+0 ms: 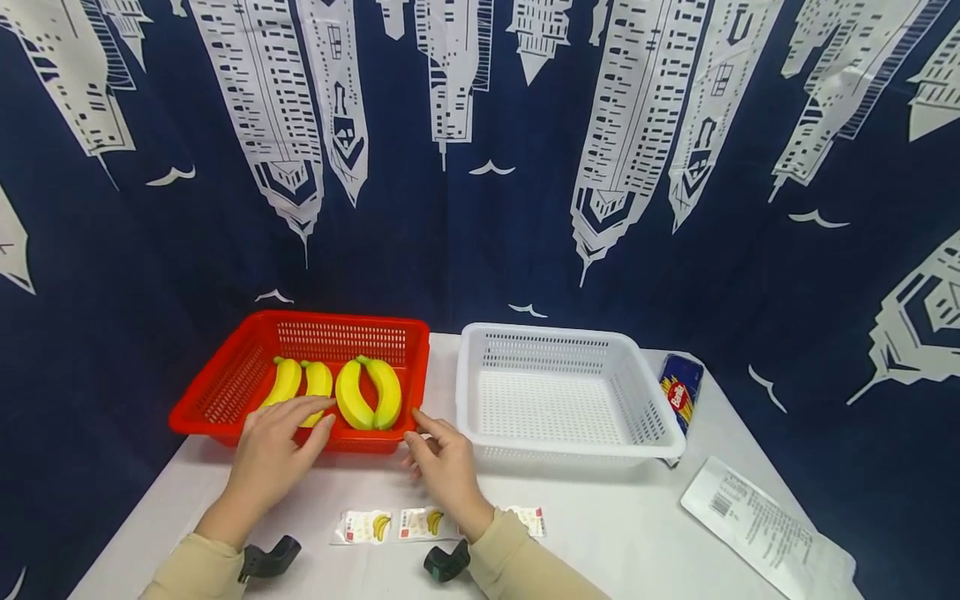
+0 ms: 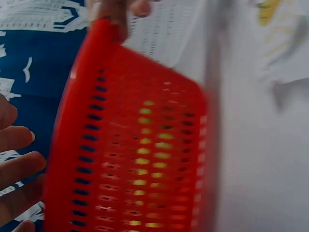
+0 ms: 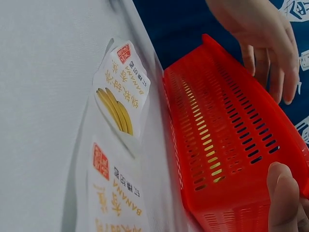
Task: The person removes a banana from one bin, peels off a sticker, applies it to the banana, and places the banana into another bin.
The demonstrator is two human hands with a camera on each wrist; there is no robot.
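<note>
Several yellow bananas [image 1: 356, 393] lie in the red basket [image 1: 341, 442]; their yellow shows through its slotted wall in both wrist views. My left hand [image 1: 275, 443] is over the front rim, fingers loosely extended toward the bananas and nothing in its grasp. In the right wrist view that same left hand [image 3: 268, 46] hangs above the far part of the rim. At the basket's front right corner, my right hand [image 1: 444, 467] grips the rim between thumb and fingers. The left wrist view also catches fingers [image 2: 116, 17] of the right hand on this corner.
To the right stands a white basket [image 1: 570, 452], with a dark blue packet [image 1: 681, 390] leaning beside it. Small banana-print packets [image 1: 363, 527] lie in a row before me, one partly behind my right wrist. A silvery printed pouch [image 1: 765, 533] lies at the table's right edge.
</note>
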